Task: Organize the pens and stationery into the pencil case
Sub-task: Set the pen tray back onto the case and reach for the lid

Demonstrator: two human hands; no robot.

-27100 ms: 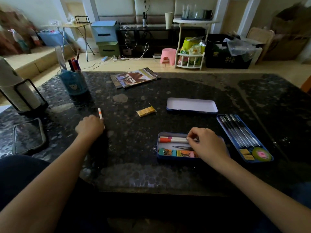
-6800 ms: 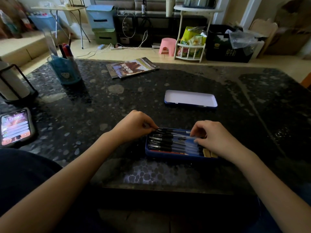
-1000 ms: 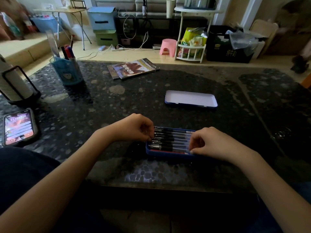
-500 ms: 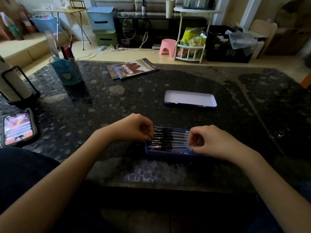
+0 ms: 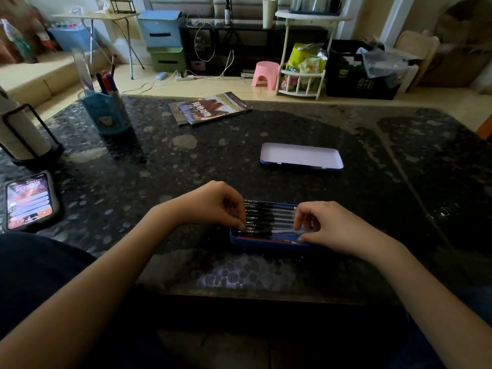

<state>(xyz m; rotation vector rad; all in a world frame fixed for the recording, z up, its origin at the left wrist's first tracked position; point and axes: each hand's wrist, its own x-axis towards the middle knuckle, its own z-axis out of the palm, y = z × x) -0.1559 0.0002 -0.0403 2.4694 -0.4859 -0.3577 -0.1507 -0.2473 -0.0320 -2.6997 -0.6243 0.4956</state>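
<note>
Squaring up pens (image 5: 269, 215) in the blue pencil case (image 5: 266, 242), we had both hands on the job near the desk's (image 5: 239, 161) front edge. Our left hand (image 5: 213, 203) was curled at the capped ends, fingertips pressed together on the pens nearest us. Our right hand (image 5: 338, 225) sat over the other end, fingers bent and loosely spread, tips touching the pens and the case's front rim. Neither hand was lifting anything, as far as we could see.

The pens lay side by side in one packed row, parallel to the front edge. The case's lid (image 5: 300, 157) lay open side up, well apart, toward the desk's middle.

Risks, as we judged them: the row looked packed to the rim, so pushing one end too hard could ride a pen up over its neighbour, and then the lid wouldn't seat. The case was also close to the front edge; a shove toward us might slide it off.

Hard to see: the right hand hid the case's right end, so whatever was stored there couldn't be told. Dim light blurred the pens together, so we had no sure count. A red strip showed under the nearest pen, unclear what.
</note>
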